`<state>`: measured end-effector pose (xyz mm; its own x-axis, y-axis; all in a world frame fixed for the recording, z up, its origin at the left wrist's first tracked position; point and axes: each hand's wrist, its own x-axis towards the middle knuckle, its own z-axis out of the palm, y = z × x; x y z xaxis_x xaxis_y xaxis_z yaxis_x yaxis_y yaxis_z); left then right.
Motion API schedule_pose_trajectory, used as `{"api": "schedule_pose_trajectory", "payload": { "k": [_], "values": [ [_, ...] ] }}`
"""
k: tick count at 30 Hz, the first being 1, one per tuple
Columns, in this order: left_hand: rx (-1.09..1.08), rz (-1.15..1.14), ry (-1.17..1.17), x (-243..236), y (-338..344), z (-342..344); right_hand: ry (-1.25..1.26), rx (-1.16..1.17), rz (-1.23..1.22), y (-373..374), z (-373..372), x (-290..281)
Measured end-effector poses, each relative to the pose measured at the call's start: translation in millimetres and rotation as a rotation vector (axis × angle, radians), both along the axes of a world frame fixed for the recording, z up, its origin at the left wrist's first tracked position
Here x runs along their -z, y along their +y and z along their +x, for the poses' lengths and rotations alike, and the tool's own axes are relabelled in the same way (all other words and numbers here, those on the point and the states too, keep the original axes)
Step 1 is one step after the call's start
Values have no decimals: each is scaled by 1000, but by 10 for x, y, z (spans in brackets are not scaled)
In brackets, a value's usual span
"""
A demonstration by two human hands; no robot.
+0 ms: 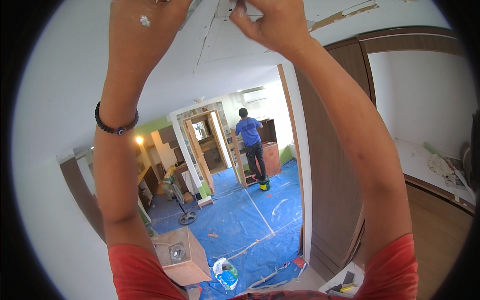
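Both my arms reach up to the white ceiling. My left hand, with a white smear on its skin, is at the top edge; its fingers are cut off by the frame. A thin grey edge shows beside it, too little to name. My right hand is raised close to the ceiling panel, thumb and fingers closed together. Something small and dark shows at their tips, and I cannot make out what it is. Thin dark seams run across the panel, and a torn brown strip lies to the right.
A person in a blue shirt stands raised by a bucket at the far cabinet. Blue sheeting covers the floor. Below are a wooden box, a white-and-blue tub and a standing fan. A brown wardrobe stands right.
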<state>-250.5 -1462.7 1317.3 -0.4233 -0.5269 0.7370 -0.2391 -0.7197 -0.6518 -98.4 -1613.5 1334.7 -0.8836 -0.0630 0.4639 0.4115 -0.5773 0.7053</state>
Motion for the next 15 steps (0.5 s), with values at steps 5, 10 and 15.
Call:
{"api": "schedule_pose_trajectory", "payload": {
  "k": [5, 10, 15],
  "values": [
    [55, 16, 118, -117, 37, 86, 179, -115, 24, 67, 61, 128],
    [-22, -1, 20, -124, -49, 117, 250, -482, -24, 28, -2, -20],
    [7, -39, 10, -93, -92, 122, 286, -533, -18, 5, -83, 6]
  ]
}}
